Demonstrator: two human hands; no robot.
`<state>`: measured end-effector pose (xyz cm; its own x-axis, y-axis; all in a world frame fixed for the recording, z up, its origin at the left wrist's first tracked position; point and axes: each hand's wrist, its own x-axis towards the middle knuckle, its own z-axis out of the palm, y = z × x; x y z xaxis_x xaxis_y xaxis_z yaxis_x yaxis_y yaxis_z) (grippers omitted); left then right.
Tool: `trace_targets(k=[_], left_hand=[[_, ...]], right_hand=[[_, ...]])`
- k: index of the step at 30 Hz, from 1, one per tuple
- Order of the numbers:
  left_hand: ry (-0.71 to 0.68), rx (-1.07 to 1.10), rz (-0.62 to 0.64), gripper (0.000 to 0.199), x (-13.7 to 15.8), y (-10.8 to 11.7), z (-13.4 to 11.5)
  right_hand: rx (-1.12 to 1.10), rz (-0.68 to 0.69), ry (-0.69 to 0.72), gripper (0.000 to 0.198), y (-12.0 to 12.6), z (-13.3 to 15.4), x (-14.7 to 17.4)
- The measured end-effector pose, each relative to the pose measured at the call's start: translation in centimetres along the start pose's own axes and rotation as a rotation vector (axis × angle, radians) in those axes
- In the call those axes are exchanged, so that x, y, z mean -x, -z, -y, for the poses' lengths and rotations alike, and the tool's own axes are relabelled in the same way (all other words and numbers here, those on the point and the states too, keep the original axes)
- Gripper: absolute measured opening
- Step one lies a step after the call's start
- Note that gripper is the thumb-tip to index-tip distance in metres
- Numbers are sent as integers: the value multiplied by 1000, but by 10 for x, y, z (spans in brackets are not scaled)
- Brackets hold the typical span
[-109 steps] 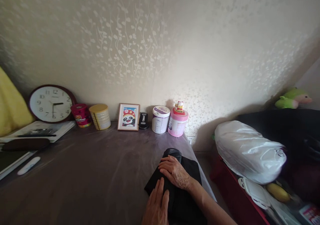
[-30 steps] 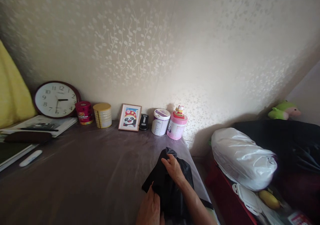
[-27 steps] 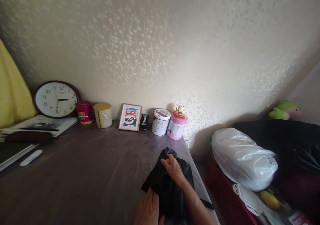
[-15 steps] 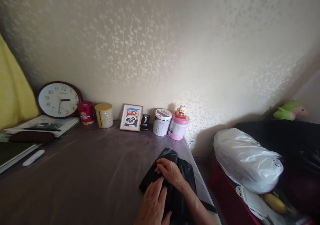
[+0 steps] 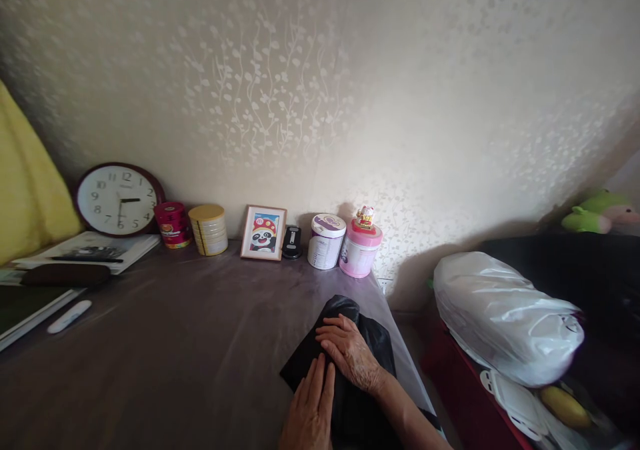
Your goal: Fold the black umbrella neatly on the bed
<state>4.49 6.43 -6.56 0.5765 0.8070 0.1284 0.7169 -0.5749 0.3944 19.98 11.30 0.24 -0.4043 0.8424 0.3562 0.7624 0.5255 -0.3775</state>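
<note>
A folded piece of thin, slightly shiny black material (image 5: 367, 413) lies near the table's right edge; whether it is a bag or cloth I cannot tell. My left hand (image 5: 311, 403) rests flat on its near left part, fingers stretched out and close together. Just beyond it, my right hand (image 5: 353, 353) lies palm down across the black material, its fingers extended toward the left and slightly bent. Both hands press on the material from above. Its lower part runs under my right forearm and out of the frame.
Along the wall stand a clock (image 5: 117, 200), a red tin (image 5: 173, 227), a yellow-lidded can (image 5: 209, 231), a panda picture (image 5: 263, 234), a white-purple tub (image 5: 326, 243) and a pink tub (image 5: 360, 253). Books (image 5: 35, 307) lie left. Beyond the table's right edge sits a white plastic bag (image 5: 500, 317).
My right hand has flattened, its fingers straighter on the black material. My left hand has shifted slightly, with its fingers closer together. The view has moved a little.
</note>
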Motion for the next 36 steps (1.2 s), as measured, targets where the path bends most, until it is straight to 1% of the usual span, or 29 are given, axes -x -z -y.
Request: trace_targets(k=[3, 7, 10, 13, 15, 18, 20, 21, 24, 26, 27, 29, 32, 34, 36], left_hand=[[22, 5, 21, 85, 1, 2, -3], [33, 33, 26, 83, 1, 5, -4], [32, 42, 29, 85, 1, 4, -3], [32, 66, 38, 85, 2, 4, -3], [37, 74, 41, 84, 2, 4, -4], [45, 57, 41, 83, 2, 6, -6], [44, 35, 49, 87, 2, 7, -8], [45, 25, 55, 89, 2, 7, -9], [55, 4, 73, 92, 1, 9, -9], [60, 4, 83, 91, 2, 11, -9], [57, 10, 93, 91, 2, 13, -9], [43, 26, 122, 90, 2, 17, -9], [54, 34, 137, 90, 2, 21, -11], [72, 39, 121, 91, 2, 21, -12], [70, 57, 108, 92, 3, 19, -11]], right_hand=[[34, -8, -21, 33, 1, -19, -13], [72, -24, -47, 37, 3, -43, -31], [54, 1, -67, 40, 4, -57, -41], [31, 3, -136, 40, 6, -68, -46], [52, -53, -209, 37, 8, -72, -45], [103, -224, -300, 36, 13, -64, -37], [84, -315, -275, 36, 14, -46, -25], [49, -305, -216, 35, 13, -35, -19], [-21, -146, -74, 33, 5, -4, 0], [-3, -71, -49, 32, -1, 4, 5], [11, -59, -53, 32, -4, 3, 4], [37, -72, -81, 34, -8, -8, -3], [49, -142, -154, 35, -7, -36, -20], [33, -217, -260, 35, -2, -53, -26], [-2, -317, -428, 37, 5, -67, -23]])
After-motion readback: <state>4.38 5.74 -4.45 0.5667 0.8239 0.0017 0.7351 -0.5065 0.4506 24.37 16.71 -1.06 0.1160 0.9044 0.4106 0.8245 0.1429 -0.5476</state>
